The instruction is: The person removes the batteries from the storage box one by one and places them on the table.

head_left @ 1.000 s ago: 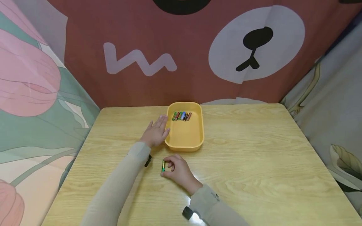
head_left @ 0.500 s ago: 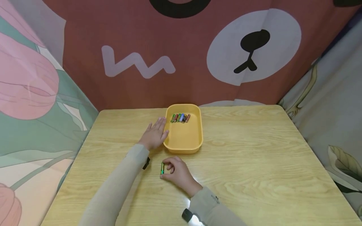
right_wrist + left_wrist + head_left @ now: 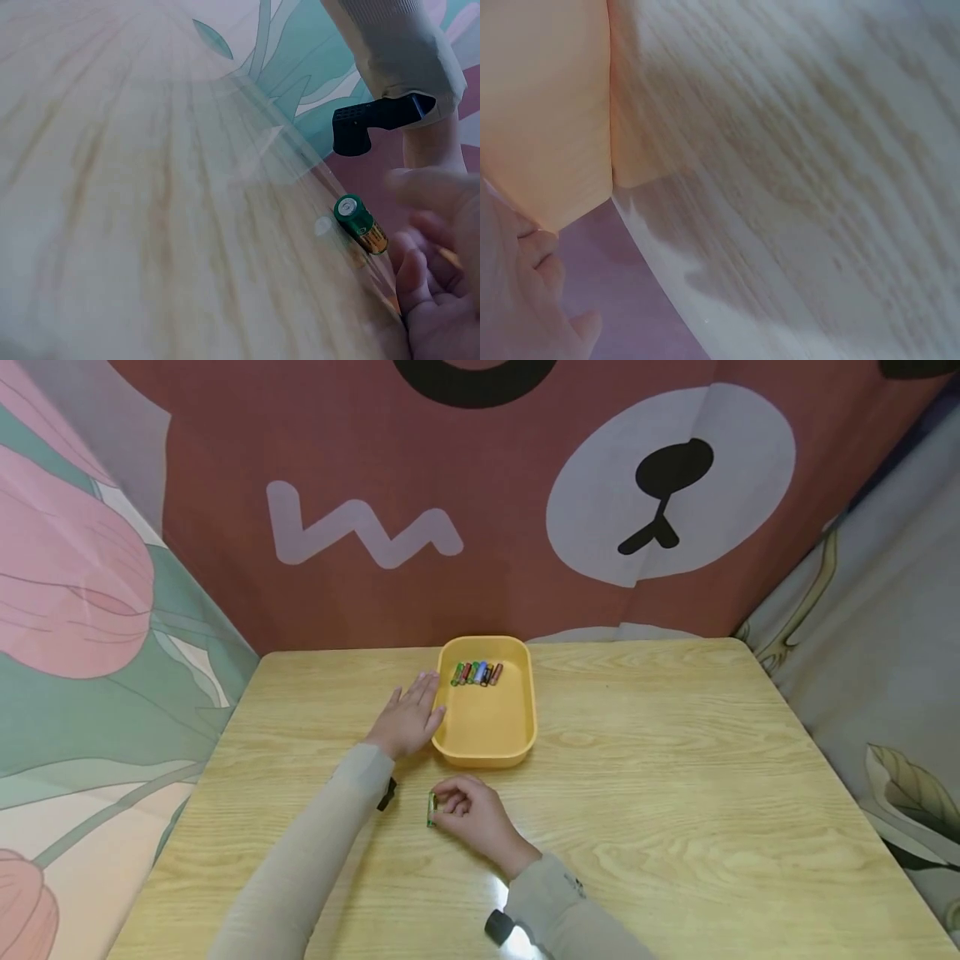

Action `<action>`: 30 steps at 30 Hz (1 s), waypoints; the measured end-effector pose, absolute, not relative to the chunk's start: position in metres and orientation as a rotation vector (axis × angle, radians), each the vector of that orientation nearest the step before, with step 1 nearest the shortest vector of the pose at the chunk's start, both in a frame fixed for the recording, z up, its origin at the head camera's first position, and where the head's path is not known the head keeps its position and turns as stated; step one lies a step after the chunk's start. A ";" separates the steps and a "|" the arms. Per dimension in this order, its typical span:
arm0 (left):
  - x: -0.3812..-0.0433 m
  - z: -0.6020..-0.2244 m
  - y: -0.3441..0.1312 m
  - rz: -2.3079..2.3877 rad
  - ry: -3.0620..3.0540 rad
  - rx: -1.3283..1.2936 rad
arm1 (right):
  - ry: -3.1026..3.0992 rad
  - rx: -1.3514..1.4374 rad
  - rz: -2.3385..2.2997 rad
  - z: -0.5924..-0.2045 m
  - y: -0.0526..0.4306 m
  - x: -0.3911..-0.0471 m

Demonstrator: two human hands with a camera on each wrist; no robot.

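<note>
My left hand (image 3: 407, 720) lies with extended fingers along the left side of a yellow tray (image 3: 483, 758); fingertips also meet the tray wall (image 3: 547, 112) in the left wrist view. A row of several batteries (image 3: 477, 674) lies at the far end inside the tray. Nearer me, a green and gold battery (image 3: 431, 810) rests on its side on the table, its end facing the camera in the right wrist view. My right hand (image 3: 476, 814) is just right of that battery, fingers bent. The thumb (image 3: 427, 187) stands off the battery, and no pinch is visible.
The wood-grain table (image 3: 675, 777) extends to both sides of the tray. Patterned cloth (image 3: 360, 602) hangs behind it and at the sides. Dark wrist cameras sit on both sleeves, one (image 3: 498, 927) at the right cuff.
My right thumb has moved off the near end of the green and gold battery, inward toward the fingers. The battery stays on the table. My left hand keeps its place by the tray.
</note>
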State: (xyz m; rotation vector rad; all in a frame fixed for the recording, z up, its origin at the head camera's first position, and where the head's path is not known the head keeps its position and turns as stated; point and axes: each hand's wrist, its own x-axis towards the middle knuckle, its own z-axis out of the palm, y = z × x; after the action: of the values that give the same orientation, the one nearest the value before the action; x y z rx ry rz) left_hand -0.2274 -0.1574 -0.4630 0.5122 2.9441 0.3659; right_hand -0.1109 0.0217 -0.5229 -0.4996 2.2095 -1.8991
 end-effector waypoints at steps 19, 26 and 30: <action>-0.227 -0.459 -0.156 0.362 2.934 0.499 | 1.870 -0.527 -2.271 -0.479 0.035 -0.113; -0.229 -0.462 -0.154 0.348 2.928 0.503 | 1.974 -0.537 -2.357 -0.450 0.053 -0.131; -0.229 -0.461 -0.156 0.336 2.927 0.491 | 2.039 -0.520 -2.356 -0.440 0.058 -0.142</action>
State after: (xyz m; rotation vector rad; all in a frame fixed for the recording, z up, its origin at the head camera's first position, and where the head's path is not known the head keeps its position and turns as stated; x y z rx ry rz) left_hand -0.2292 -0.1560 -0.4610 0.4906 2.9268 0.3360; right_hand -0.1418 0.0584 -0.4401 -0.5196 2.0388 -2.3555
